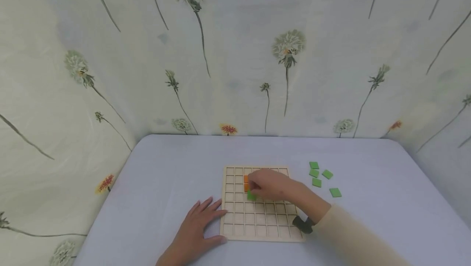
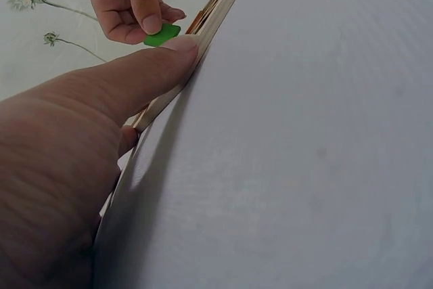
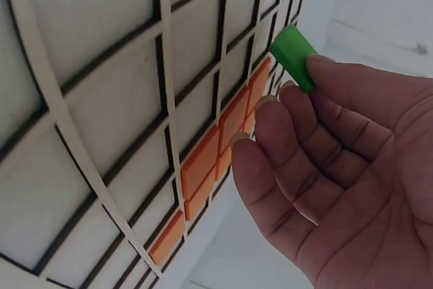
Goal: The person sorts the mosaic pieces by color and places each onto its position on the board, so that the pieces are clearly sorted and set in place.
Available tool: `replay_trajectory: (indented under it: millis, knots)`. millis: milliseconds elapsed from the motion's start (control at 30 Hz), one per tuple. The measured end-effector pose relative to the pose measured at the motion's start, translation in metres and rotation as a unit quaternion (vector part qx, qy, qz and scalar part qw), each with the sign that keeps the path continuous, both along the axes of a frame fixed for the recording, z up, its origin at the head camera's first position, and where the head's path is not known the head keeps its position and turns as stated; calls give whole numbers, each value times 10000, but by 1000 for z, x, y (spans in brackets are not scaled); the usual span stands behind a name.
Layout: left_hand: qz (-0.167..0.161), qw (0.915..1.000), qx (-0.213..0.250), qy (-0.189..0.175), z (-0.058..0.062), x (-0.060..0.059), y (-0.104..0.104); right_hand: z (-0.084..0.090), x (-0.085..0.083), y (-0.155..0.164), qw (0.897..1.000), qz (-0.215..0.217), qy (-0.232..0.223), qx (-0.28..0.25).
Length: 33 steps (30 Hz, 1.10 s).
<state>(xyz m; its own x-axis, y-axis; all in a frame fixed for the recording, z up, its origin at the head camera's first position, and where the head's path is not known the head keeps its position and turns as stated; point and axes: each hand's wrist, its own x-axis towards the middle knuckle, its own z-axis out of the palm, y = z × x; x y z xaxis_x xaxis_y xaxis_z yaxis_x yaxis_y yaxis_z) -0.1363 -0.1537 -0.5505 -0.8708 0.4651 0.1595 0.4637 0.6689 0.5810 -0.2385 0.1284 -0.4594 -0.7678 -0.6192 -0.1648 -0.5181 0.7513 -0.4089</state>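
A pale cloth-covered surface sits before a dandelion-print curtain and carries a flat wooden grid board of square cells. The left hand rests flat, fingers straight, against the board's edge. The right hand pinches a smooth green square tile over the board beside orange tiles; loose green tiles lie nearby.

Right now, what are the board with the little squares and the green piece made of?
The grid board looks like thin, pale, unpainted wood: matte tan with dark-edged slots, as if laser-cut. The green tile pinched by the right hand looks like smooth, matte plastic or foam; its even colour and soft corners leave that open.
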Motion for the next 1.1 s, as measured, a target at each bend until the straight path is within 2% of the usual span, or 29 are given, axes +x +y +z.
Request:
replay_trajectory:
  millis: [333,667,1100]
  knots:
    - [-16,9999,61,92,-3,-1,0,-11,3,-5,9997,231,5,91]
    - [26,9999,105,35,-1,0,0,-14,5,-5,9991,411,57,18]
    - [13,9998,89,201,-3,-1,0,-18,6,-1,9984,520,197,-47]
